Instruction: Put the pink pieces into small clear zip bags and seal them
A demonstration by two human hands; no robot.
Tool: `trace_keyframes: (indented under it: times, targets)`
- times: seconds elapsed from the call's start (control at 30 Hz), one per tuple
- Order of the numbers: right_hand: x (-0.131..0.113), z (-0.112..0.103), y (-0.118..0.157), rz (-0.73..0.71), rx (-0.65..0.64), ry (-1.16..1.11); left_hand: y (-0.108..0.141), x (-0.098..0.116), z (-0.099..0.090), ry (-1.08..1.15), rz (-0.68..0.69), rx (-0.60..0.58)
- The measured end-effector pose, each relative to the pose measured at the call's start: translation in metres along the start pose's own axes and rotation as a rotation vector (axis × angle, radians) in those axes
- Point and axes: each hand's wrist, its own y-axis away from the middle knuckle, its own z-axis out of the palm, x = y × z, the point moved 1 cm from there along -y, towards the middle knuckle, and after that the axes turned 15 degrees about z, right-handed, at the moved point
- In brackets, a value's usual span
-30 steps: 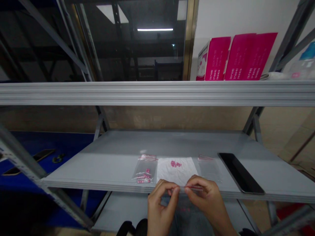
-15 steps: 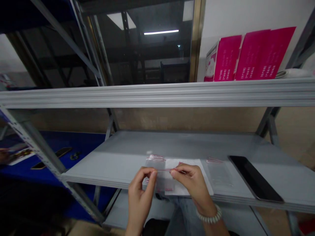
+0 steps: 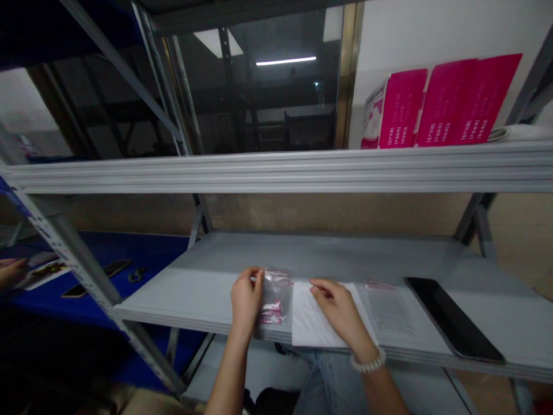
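My left hand (image 3: 246, 297) pinches the upper left corner of a clear zip bag (image 3: 276, 294), which lies at the shelf's front with small pink pieces showing at its bottom. Other bags seem to lie under it, though their edges blend together. Over a white paper sheet (image 3: 317, 323) hovers my right hand (image 3: 334, 305), fingers bent and a small gap between thumb and fingertips, nothing visible in them. To its right lie flat clear zip bags (image 3: 391, 311) with reddish seal strips.
A black tablet (image 3: 451, 317) lies at the right of the grey shelf (image 3: 207, 282). Above runs an upper shelf edge (image 3: 259, 173) carrying pink boxes (image 3: 449, 104). At the left, another person's hand (image 3: 11, 271) shows over a blue table (image 3: 159, 248) with a phone (image 3: 116, 267).
The pinched bag has gone from between both hands down onto the shelf at left. My right hand has let go of its edge and moved slightly apart, over the paper.
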Motion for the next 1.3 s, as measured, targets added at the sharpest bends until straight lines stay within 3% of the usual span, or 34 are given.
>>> trace_keyframes:
  times: [0.07,0.13,0.23,0.3,0.4,0.5,0.7,0.8,0.9,1.0,1.07,1.13,1.23,1.3]
  targets:
    - [0.008,-0.034,0.018,-0.01,0.047,0.039,0.001,0.003,-0.003,-0.062,0.017,0.023]
    - [0.017,-0.073,0.033,-0.046,0.179,0.171,0.004,0.015,-0.002,-0.092,0.055,0.037]
    - [0.031,-0.122,0.045,-0.156,0.428,0.43,0.012,0.052,0.016,-0.037,0.173,-0.02]
    - [0.037,-0.14,0.046,-0.236,0.516,0.623,0.024,0.087,0.039,0.062,0.294,-0.143]
    - [0.041,-0.143,0.042,-0.296,0.519,0.847,0.043,0.139,0.078,0.215,0.489,-0.374]
    - [0.045,-0.136,0.037,-0.252,0.468,0.977,0.057,0.17,0.108,0.275,0.583,-0.518]
    - [0.054,-0.137,0.039,-0.187,0.408,1.004,0.061,0.177,0.128,0.237,0.557,-0.607]
    - [0.055,-0.138,0.04,-0.186,0.387,0.935,0.061,0.175,0.13,0.258,0.578,-0.628]
    - [0.052,-0.136,0.042,-0.217,0.445,0.794,0.06,0.175,0.13,0.288,0.559,-0.592]
    - [0.045,-0.138,0.052,-0.202,0.624,0.493,0.058,0.175,0.124,0.344,0.502,-0.476]
    - [0.041,-0.139,0.061,-0.068,0.684,0.218,0.058,0.175,0.114,0.399,0.466,-0.375]
    - [0.037,-0.137,0.069,0.127,0.537,-0.071,0.058,0.174,0.098,0.453,0.442,-0.281]
    - [0.031,-0.125,0.075,0.353,0.103,-0.457,0.064,0.168,0.069,0.567,0.427,-0.127]
    - [0.026,-0.114,0.076,0.411,-0.018,-0.594,0.069,0.163,0.052,0.646,0.422,-0.054]
